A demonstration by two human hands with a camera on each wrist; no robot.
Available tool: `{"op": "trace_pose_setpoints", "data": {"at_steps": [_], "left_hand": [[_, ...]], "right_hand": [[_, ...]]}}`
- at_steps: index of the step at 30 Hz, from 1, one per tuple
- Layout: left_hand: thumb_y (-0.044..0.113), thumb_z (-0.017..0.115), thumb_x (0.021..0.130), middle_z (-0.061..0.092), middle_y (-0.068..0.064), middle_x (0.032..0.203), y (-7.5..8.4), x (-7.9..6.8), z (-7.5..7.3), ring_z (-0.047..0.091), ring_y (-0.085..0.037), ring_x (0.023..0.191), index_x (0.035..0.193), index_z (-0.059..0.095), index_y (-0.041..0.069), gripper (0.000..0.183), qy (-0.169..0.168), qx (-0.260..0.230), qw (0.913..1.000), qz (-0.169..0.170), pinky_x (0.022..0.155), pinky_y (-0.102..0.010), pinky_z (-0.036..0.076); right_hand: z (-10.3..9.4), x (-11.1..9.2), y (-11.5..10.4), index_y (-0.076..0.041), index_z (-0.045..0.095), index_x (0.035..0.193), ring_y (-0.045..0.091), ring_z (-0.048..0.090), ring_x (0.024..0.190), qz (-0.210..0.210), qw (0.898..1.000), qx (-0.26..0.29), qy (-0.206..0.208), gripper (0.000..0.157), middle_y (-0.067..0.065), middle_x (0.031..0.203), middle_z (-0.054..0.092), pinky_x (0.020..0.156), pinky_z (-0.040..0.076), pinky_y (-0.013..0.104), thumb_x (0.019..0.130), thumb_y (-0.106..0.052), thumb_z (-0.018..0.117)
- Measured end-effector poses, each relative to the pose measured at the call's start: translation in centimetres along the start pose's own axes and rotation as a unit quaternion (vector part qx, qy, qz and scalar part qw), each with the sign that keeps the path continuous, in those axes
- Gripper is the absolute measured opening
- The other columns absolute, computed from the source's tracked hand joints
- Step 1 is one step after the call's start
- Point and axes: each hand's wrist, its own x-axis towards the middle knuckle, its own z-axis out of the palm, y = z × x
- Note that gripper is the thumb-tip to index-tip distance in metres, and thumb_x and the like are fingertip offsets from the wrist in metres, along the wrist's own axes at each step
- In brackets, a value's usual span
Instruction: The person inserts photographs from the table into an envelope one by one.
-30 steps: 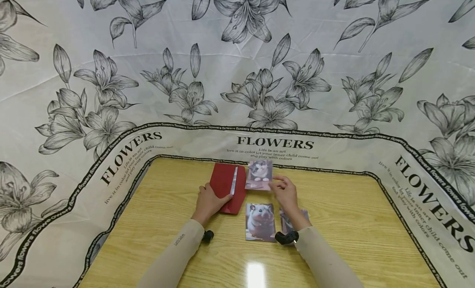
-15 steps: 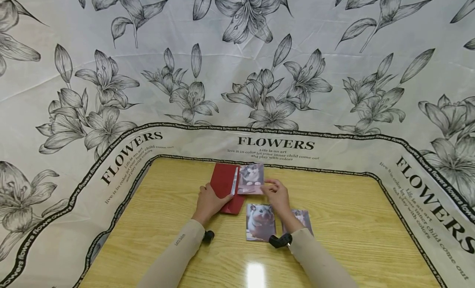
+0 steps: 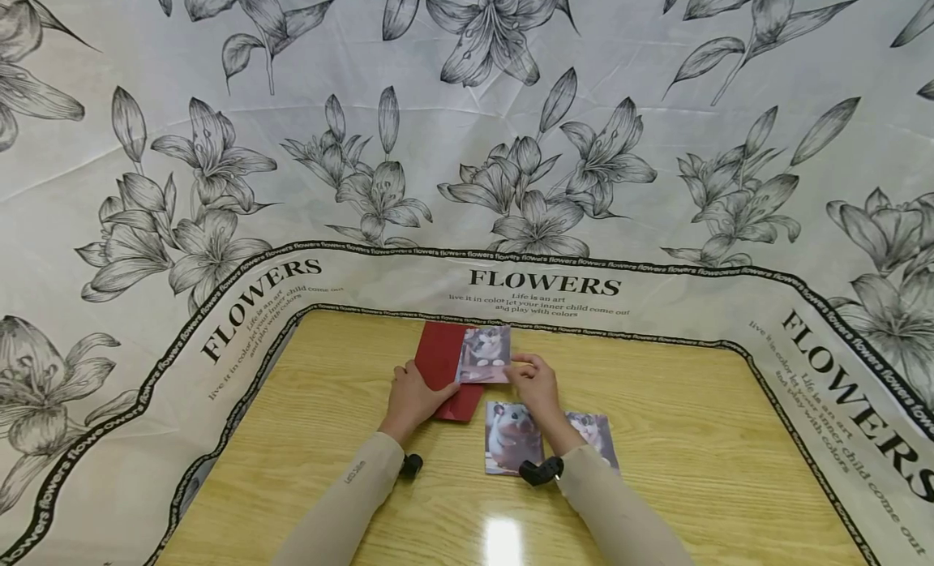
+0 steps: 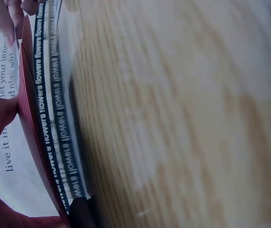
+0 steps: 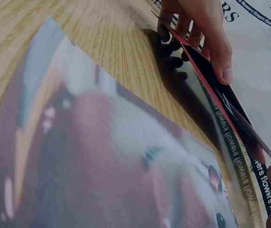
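Note:
My left hand [image 3: 414, 400] grips a red envelope [image 3: 438, 351] near the table's far edge, its thumb along the envelope's right-hand opening. The right wrist view shows the envelope [image 5: 211, 92] held up off the wood, its mouth parted beside my left thumb. Between the thumb and fingers of my right hand [image 3: 538, 388] is a photo card [image 3: 485, 351] of a hamster. The card's left edge lies at the envelope's mouth, and most of the card shows outside. How far the edge reaches in, I cannot tell.
Two more animal photo cards lie on the wooden table [image 3: 350, 485]: a hamster card [image 3: 503, 444] below my right hand and another card [image 3: 597, 436] partly under the right forearm. A white cloth [image 3: 379, 282] printed with flowers hangs behind and along the sides.
My right hand has brought the photo card leftward, from beside the envelope to its opening. The left hand and envelope stay nearly in place. More of the right-hand card on the table shows.

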Motion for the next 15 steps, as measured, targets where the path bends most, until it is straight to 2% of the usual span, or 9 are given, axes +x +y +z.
{"op": "trace_pose_setpoints", "data": {"at_steps": [6, 15], "left_hand": [[0.062, 0.085, 0.084, 0.052, -0.031, 0.128, -0.1, -0.1, 0.0, 0.062, -0.046, 0.110, 0.146, 0.044, -0.013, 0.106, 0.003, 0.001, 1.0000, 0.003, 0.097, -0.056, 0.056], [0.061, 0.085, 0.084, 0.052, -0.031, 0.126, 0.0, 0.0, -0.1, 0.063, -0.045, 0.109, 0.145, 0.045, -0.014, 0.105, 0.004, 0.001, 1.0000, 0.004, 0.096, -0.056, 0.057]], "right_hand": [[0.7, 0.2, 0.0, -0.002, 0.071, 0.126, 0.009, 0.044, 0.054, 0.025, 1.000, 0.009, -0.001, 0.030, 0.001, 0.078, 0.073, 0.050, 0.034, 0.024, 0.099, -0.012, 0.079], [1.8, 0.1, -0.7, 0.005, 0.071, 0.124, 0.008, 0.050, 0.057, 0.025, 1.000, 0.010, -0.009, 0.030, 0.003, 0.078, 0.074, 0.053, 0.039, 0.022, 0.099, -0.011, 0.078]]}}
